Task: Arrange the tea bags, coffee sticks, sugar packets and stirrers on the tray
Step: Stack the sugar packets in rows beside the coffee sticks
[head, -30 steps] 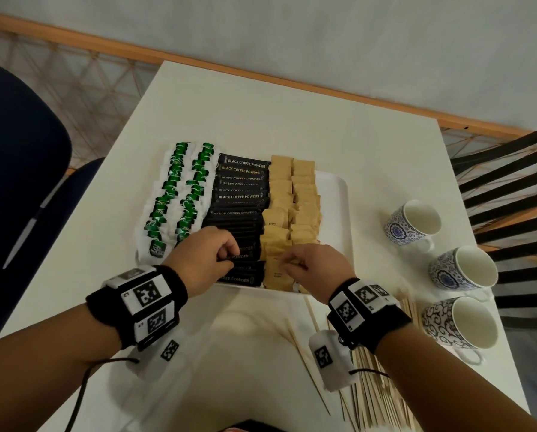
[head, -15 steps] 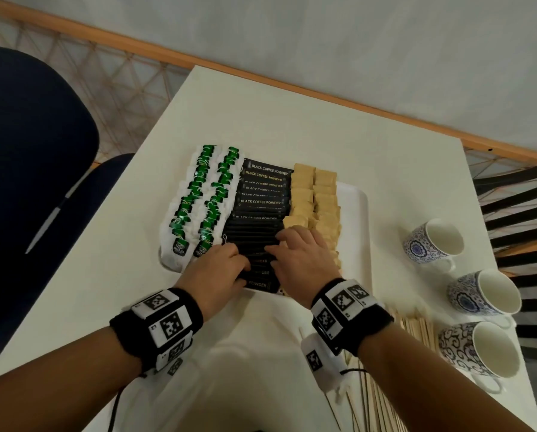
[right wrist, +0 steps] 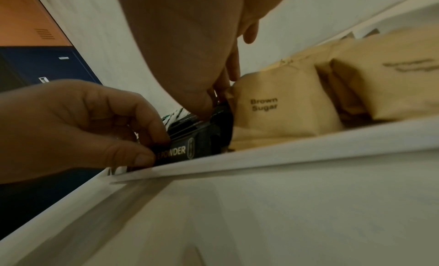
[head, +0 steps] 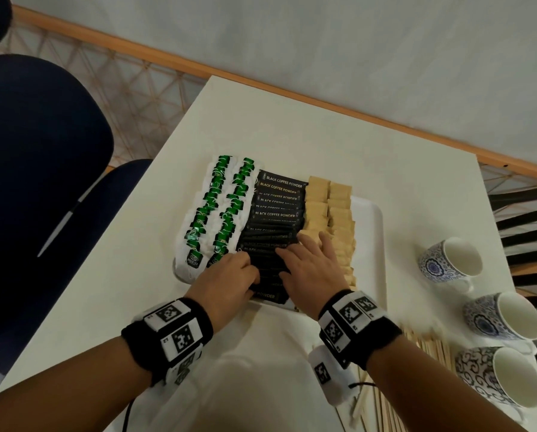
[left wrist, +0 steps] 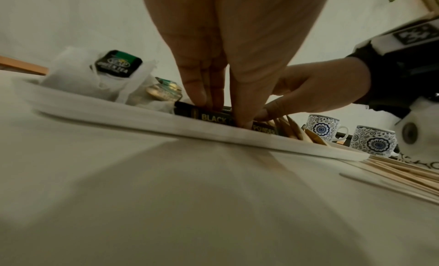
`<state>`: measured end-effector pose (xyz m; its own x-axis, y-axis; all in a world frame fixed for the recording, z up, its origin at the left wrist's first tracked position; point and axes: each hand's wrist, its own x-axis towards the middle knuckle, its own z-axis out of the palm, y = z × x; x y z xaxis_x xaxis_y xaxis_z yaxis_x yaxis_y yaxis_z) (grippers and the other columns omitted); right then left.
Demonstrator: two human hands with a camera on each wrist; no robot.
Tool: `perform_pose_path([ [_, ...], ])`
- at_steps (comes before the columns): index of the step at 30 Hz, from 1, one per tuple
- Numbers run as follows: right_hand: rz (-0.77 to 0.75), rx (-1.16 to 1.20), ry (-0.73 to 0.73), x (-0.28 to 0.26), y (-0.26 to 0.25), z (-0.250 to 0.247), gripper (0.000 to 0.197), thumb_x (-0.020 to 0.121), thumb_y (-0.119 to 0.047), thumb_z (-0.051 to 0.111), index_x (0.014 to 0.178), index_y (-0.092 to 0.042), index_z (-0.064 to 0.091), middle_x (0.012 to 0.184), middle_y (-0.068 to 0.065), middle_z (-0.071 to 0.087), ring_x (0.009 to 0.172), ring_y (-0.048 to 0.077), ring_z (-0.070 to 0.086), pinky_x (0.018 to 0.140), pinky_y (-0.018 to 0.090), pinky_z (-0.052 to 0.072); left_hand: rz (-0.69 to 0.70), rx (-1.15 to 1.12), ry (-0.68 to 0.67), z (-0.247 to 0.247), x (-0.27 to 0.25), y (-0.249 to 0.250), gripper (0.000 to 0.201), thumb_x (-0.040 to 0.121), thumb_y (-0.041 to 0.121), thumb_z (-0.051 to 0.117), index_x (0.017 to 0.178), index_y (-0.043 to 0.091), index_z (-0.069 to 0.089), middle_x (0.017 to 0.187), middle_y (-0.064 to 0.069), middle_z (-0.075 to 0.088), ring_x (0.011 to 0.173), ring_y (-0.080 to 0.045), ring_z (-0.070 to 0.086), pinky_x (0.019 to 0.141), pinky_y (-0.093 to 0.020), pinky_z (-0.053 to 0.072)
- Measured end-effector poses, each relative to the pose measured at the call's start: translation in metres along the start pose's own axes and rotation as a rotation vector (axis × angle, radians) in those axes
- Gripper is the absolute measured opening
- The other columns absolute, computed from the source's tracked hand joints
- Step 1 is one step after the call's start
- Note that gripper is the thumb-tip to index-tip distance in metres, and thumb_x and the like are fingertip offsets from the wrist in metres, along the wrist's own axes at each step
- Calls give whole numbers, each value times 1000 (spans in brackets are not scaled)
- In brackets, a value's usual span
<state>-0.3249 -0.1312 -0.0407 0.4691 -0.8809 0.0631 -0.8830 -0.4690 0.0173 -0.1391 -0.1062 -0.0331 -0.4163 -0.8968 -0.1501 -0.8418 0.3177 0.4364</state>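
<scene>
A white tray (head: 373, 238) holds green-tagged tea bags (head: 217, 213) on the left, black coffee sticks (head: 276, 210) in the middle and brown sugar packets (head: 338, 210) on the right. My left hand (head: 251, 275) pinches the near end of the coffee stick row, thumb on the front stick (right wrist: 190, 148), fingers curled over the top. My right hand (head: 301, 254) lies flat across the sticks, fingertips reaching the sugar packets (right wrist: 280, 105), thumb pressing down on the sticks. Wooden stirrers (head: 432, 347) lie loose on the table right of the tray.
Three blue-patterned cups (head: 451, 260) lie on their sides along the table's right edge. A dark blue chair (head: 42, 151) stands to the left, and a black slatted chair (head: 528, 213) to the right. The tray's right strip is bare.
My right hand has moved left from the sugar packets onto the coffee sticks and flattened out. My left hand stays at the near end of the sticks.
</scene>
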Motion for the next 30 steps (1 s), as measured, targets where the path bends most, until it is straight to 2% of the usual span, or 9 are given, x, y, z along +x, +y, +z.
perform_pose_path([
  [2, -9, 12, 39, 2, 2, 0, 36, 76, -34, 58, 107, -17, 68, 98, -1, 67, 109, 27, 59, 106, 55, 32, 17, 1, 24, 0, 0, -1, 22, 89, 19, 60, 110, 15, 64, 112, -2, 50, 105, -21, 48, 88, -34, 47],
  [6, 38, 13, 20, 19, 1, -1, 49, 82, -36, 36, 116, -15, 65, 111, 1, 66, 116, 29, 56, 107, 56, 27, 107, 29, 122, 2, -1, -3, 39, 56, 8, 85, 91, 12, 68, 92, -4, 59, 78, -24, 61, 61, -33, 56],
  [8, 65, 5, -44, 29, 1, -1, 54, 82, -36, 32, 121, -15, 63, 120, 3, 64, 122, 31, 52, 108, 56, 23, 143, 30, 138, 5, -1, -4, 46, 51, 6, 87, 93, 12, 67, 92, -4, 60, 77, -24, 62, 60, -33, 56],
  [12, 93, 21, -164, 38, 5, 0, 59, 86, -39, 27, 135, -13, 50, 135, 4, 53, 138, 31, 32, 113, 56, 2, 182, 29, 121, 7, 0, -9, 42, 48, 13, 92, 84, 17, 71, 84, 1, 61, 70, -18, 62, 55, -27, 55],
  [14, 94, -14, -156, 36, 6, 1, 62, 86, -43, 21, 127, -14, 57, 126, 3, 59, 135, 30, 36, 113, 57, 1, 195, 26, 116, 7, 0, -11, 39, 47, 17, 93, 80, 20, 72, 79, 4, 60, 67, -15, 61, 54, -23, 54],
  [17, 91, -34, -77, 32, 7, 1, 57, 84, -44, 28, 107, -13, 69, 101, 3, 68, 119, 32, 53, 112, 57, 6, 213, 37, 118, 7, 1, -13, 36, 49, 18, 93, 79, 21, 74, 76, 5, 60, 66, -15, 61, 54, -22, 53],
  [20, 81, -36, -67, 32, 6, -1, 58, 84, -46, 29, 105, -12, 70, 98, 3, 68, 116, 31, 55, 111, 57, 8, 226, 37, 116, 6, 0, -15, 33, 53, 15, 91, 81, 20, 75, 77, 3, 60, 66, -16, 60, 53, -24, 53],
  [25, 111, -18, -154, 42, 9, -2, 65, 83, -48, 24, 121, -12, 62, 119, 5, 63, 125, 31, 49, 111, 58, 14, 226, -19, 138, 4, -3, -12, 35, 63, 14, 84, 95, 17, 71, 95, 1, 61, 82, -17, 60, 68, -29, 56],
  [30, 29, 1, -253, 38, 6, -7, 83, 80, -50, -2, 138, -17, 46, 149, 2, 38, 145, 27, 17, 111, 52, -14, 193, 130, 99, 6, 3, -7, 57, 68, 26, 77, 120, 11, 61, 124, -7, 59, 118, -25, 54, 103, -39, 45],
])
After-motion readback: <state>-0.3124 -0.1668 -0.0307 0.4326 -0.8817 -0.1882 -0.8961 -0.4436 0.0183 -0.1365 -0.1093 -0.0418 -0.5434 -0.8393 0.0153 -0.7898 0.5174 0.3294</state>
